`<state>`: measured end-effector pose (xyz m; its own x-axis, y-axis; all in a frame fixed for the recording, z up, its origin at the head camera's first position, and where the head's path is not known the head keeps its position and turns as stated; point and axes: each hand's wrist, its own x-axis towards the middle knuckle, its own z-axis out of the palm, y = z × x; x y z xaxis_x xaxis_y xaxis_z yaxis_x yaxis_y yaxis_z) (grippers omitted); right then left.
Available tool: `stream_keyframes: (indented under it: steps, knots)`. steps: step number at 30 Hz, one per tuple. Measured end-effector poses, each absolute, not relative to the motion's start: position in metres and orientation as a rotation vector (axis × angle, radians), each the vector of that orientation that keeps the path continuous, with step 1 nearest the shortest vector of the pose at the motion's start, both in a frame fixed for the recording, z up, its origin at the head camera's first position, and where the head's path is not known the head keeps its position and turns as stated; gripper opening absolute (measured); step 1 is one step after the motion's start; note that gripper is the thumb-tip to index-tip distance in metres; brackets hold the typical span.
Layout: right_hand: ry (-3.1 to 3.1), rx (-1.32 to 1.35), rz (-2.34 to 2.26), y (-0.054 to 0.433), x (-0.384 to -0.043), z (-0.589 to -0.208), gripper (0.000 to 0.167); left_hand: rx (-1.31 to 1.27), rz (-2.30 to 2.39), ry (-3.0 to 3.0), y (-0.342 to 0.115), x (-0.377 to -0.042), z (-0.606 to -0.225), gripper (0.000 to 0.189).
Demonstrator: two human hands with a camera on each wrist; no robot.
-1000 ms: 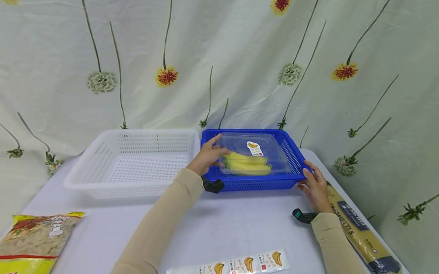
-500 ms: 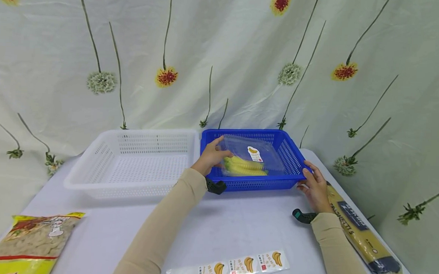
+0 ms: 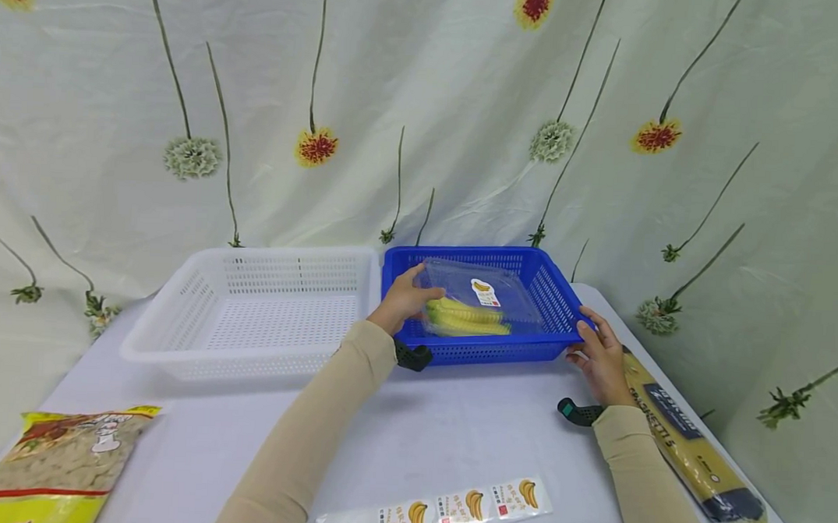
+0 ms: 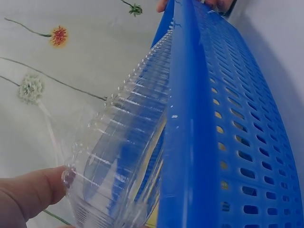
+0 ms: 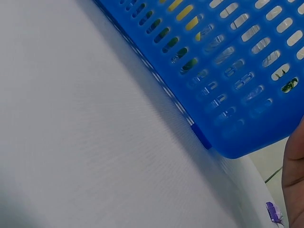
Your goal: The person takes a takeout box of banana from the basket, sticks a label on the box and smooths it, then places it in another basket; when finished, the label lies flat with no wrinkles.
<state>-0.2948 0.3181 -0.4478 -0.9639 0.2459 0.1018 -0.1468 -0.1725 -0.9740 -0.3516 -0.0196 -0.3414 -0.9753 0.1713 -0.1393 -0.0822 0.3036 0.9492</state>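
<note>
A clear plastic fruit box (image 3: 522,301) with yellow bananas (image 3: 467,317) inside and a banana sticker (image 3: 485,292) on its lid sits within the blue basket (image 3: 488,350). My left hand (image 3: 405,298) grips the box by its left end, thumb on top. In the left wrist view, a fingertip presses the ribbed wall of the box (image 4: 114,142), and this end stands up beside the basket rim (image 4: 190,118). My right hand (image 3: 600,357) holds the basket's front right corner, with fingers over and under the rim. Only part of that hand (image 5: 294,175) shows in the right wrist view.
Left of the blue basket stands a white basket (image 3: 169,352). A spaghetti bag (image 3: 692,445) lies along the right table edge, close to my right forearm. A strip of banana stickers (image 3: 443,512) lies in front, and a yellow-and-red food bag (image 3: 66,464) at the left.
My left hand has moved slightly right and the box has settled lower, its right end turned down into the basket. My right hand keeps its hold on the corner.
</note>
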Motion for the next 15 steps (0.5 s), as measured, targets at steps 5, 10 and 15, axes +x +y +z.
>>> stream_keyframes:
  steps: [5, 10, 15]
  knots:
    - [-1.831, -0.101, 2.219, 0.318, -0.297, -0.446, 0.032, 0.101, 1.708, 2.373, -0.018, -0.348, -0.339, 0.081]
    - [-1.819, -0.078, 2.230, 0.318, -0.296, -0.446, 0.027, 0.121, 1.674, 2.361, -0.015, -0.346, -0.342, 0.085]
    - [-1.803, -0.022, 2.240, 0.319, -0.292, -0.449, 0.023, 0.128, 1.639, 2.358, -0.013, -0.342, -0.353, 0.090]
